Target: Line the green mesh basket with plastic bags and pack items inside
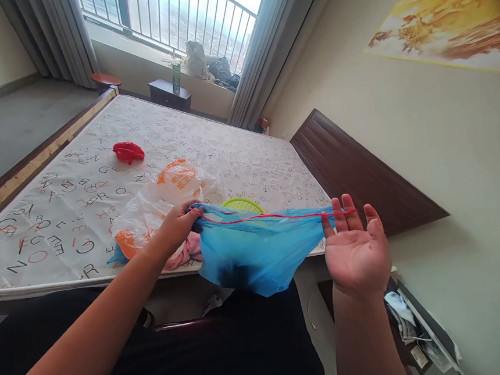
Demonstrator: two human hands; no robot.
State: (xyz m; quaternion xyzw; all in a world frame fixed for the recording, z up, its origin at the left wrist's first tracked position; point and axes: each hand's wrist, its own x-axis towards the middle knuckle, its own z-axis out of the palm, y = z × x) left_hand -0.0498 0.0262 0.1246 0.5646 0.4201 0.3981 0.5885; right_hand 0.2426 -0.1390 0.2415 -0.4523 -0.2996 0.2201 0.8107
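A translucent blue drawstring bag (pixel 246 249) with a red drawstring (pixel 274 214) is stretched sideways between my hands, above my lap. Something dark shows through its lower part; what it is I cannot make out. My left hand (pixel 185 219) is closed, pinching the bag's left top corner. At the other end, my right hand (pixel 356 242) is turned palm up with its fingers partly stretched, and the red drawstring is caught across them, holding that corner taut. Just behind the bag, a green plastic basket (pixel 243 204) shows only its rim.
Crumpled clear plastic bags with orange print (pixel 179 179) and a pink cloth (pixel 188 250) lie on the letter-patterned mattress (pixel 79 191). Farther off is a red bag (pixel 128 152). A dark headboard (pixel 358 172) stands at right, and a small cabinet (pixel 169 95) near the window.
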